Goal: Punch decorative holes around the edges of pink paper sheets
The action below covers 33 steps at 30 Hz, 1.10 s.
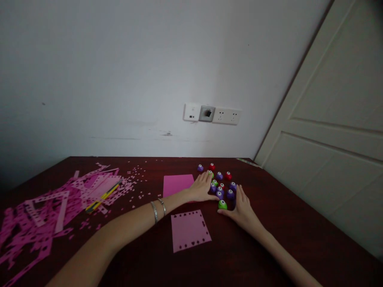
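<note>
Several small craft punches (221, 186) in purple, red and green stand in a cluster on the dark red table (287, 223). My left hand (202, 187) lies flat with fingers stretched out against the left side of the cluster. My right hand (243, 209) rests open at the cluster's right and near side, its thumb touching a green punch (222, 204). Neither hand holds anything. Two thin bracelets (158, 209) sit on my left wrist.
A pink paper square (189, 231) with punched edges lies near my arms; another pink sheet (177, 184) lies behind it. Pink paper scraps (44, 215) and a yellow tool (103, 195) cover the table's left. A wall with sockets (212, 114) stands behind, a door (329, 131) at right.
</note>
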Motion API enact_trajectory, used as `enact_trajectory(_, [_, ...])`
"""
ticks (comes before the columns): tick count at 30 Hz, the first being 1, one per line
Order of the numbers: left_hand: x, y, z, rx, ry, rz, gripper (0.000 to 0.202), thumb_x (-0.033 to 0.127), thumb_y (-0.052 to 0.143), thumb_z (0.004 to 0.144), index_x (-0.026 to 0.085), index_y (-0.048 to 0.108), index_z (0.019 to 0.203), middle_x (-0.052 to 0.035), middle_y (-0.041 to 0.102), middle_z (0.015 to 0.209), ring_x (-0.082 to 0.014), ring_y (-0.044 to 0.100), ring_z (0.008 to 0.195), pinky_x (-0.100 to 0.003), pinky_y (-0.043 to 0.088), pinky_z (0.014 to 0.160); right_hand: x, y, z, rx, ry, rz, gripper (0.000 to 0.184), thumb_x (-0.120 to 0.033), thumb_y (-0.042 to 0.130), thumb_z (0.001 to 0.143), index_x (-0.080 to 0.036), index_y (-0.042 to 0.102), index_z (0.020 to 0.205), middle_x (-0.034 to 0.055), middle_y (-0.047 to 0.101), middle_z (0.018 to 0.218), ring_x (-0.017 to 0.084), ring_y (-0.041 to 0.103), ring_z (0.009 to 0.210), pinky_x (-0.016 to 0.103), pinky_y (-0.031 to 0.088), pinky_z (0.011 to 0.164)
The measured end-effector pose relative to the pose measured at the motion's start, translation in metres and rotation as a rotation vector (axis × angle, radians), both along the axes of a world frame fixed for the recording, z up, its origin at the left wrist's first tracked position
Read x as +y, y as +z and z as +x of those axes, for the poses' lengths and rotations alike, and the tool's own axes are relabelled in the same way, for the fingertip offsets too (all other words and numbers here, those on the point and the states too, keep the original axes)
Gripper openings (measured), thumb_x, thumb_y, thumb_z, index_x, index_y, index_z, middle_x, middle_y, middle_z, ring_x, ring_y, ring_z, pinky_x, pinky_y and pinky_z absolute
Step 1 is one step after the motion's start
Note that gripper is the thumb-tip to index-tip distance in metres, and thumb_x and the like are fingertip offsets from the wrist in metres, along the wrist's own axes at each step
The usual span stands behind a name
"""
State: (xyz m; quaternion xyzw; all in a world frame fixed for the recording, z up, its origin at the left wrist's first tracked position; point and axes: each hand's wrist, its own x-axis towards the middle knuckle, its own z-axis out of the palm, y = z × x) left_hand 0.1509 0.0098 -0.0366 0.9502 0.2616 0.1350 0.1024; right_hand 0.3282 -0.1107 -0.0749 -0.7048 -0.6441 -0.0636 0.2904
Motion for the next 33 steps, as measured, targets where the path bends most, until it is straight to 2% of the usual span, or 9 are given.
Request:
enact_trajectory(4, [0.014, -0.003, 0.004, 0.001, -0.091, 0.052, 0.102, 0.064, 0.049, 0.073, 0.004, 0.003, 0.141, -0.0227, 0.004, 0.148, -0.0331, 0.005, 0.136, -0.043, 0.016, 0.108, 0.020, -0.004, 0.015, 0.077, 0.007, 0.005, 0.120, -0.062, 0.068, 0.055, -0.005, 0.009, 0.142, 0.0266, 0.020, 0.144, 0.038, 0.017, 0.134, 0.050, 0.025, 0.105])
enact_trajectory(7, [0.023, -0.005, 0.005, 0.028, -0.152, 0.113, 0.083, 0.055, 0.043, 0.081, 0.007, 0.010, 0.141, -0.0192, 0.011, 0.148, -0.0278, 0.008, 0.136, -0.040, 0.014, 0.109, 0.040, -0.005, 0.025, 0.110, 0.040, -0.012, 0.123, -0.059, 0.071, 0.052, -0.005, 0.007, 0.142, 0.0269, 0.020, 0.144, 0.037, 0.015, 0.134, 0.049, 0.024, 0.106])
enact_trajectory(11, [0.034, -0.006, 0.001, 0.032, -0.102, 0.189, 0.073, 0.055, 0.036, 0.084, 0.012, 0.018, 0.140, -0.0162, 0.010, 0.149, -0.0282, 0.006, 0.137, -0.041, 0.009, 0.110, 0.069, -0.002, 0.038, 0.108, 0.131, -0.046, 0.128, -0.056, 0.074, 0.048, -0.007, 0.004, 0.143, 0.0255, 0.017, 0.145, 0.036, 0.009, 0.136, 0.048, 0.020, 0.107])
enact_trajectory(13, [0.040, -0.004, -0.002, 0.017, -0.014, 0.207, 0.082, 0.062, 0.039, 0.080, 0.012, 0.016, 0.141, -0.0172, 0.004, 0.149, -0.0317, 0.001, 0.136, -0.046, 0.006, 0.109, 0.084, 0.002, 0.043, 0.123, 0.181, -0.079, 0.129, -0.055, 0.074, 0.048, -0.010, 0.000, 0.144, 0.0235, 0.015, 0.147, 0.034, 0.007, 0.136, 0.048, 0.018, 0.108])
enact_trajectory(16, [0.050, 0.001, -0.007, -0.026, 0.144, 0.190, 0.111, 0.073, 0.051, 0.064, 0.010, 0.004, 0.142, -0.0205, -0.006, 0.148, -0.0364, -0.008, 0.135, -0.053, 0.002, 0.107, 0.104, 0.007, 0.048, 0.150, 0.270, -0.124, 0.129, -0.054, 0.074, 0.049, -0.014, -0.002, 0.144, 0.0214, 0.010, 0.148, 0.032, 0.007, 0.137, 0.046, 0.016, 0.109])
enact_trajectory(20, [0.069, 0.003, -0.014, -0.041, 0.220, -0.025, 0.135, 0.077, 0.060, 0.047, 0.009, -0.009, 0.141, -0.0238, -0.011, 0.147, -0.0399, -0.005, 0.134, -0.054, 0.010, 0.106, 0.131, 0.011, 0.046, 0.181, 0.377, -0.157, 0.129, -0.055, 0.075, 0.048, -0.014, 0.000, 0.144, 0.0214, 0.010, 0.148, 0.032, 0.010, 0.136, 0.045, 0.016, 0.109])
enact_trajectory(25, [0.097, -0.003, -0.016, -0.046, 0.063, -0.124, 0.131, 0.075, 0.061, 0.049, 0.010, -0.007, 0.141, -0.0224, 0.001, 0.148, -0.0345, 0.001, 0.136, -0.047, 0.015, 0.108, 0.165, 0.016, 0.033, 0.181, 0.451, -0.176, 0.127, -0.056, 0.076, 0.046, -0.012, 0.007, 0.144, 0.0233, 0.015, 0.147, 0.033, 0.014, 0.135, 0.047, 0.017, 0.108])
enact_trajectory(30, [0.115, -0.001, -0.021, -0.073, 0.037, -0.097, 0.112, 0.069, 0.064, 0.053, 0.012, 0.020, 0.139, -0.0204, 0.026, 0.139, -0.0353, 0.025, 0.129, -0.044, 0.027, 0.103, 0.194, 0.019, 0.017, 0.171, 0.516, -0.132, 0.120, -0.055, 0.076, 0.047, -0.011, 0.016, 0.142, 0.0228, 0.028, 0.141, 0.033, 0.026, 0.131, 0.047, 0.023, 0.106])
enact_trajectory(33, [0.123, 0.001, -0.034, -0.104, 0.036, -0.072, 0.101, 0.064, 0.067, 0.054, 0.016, 0.030, 0.135, -0.0172, 0.034, 0.134, -0.0331, 0.034, 0.123, -0.042, 0.031, 0.100, 0.208, 0.020, 0.004, 0.167, 0.553, -0.119, 0.114, -0.054, 0.077, 0.047, -0.013, 0.024, 0.140, 0.0208, 0.034, 0.138, 0.033, 0.031, 0.128, 0.048, 0.025, 0.104])
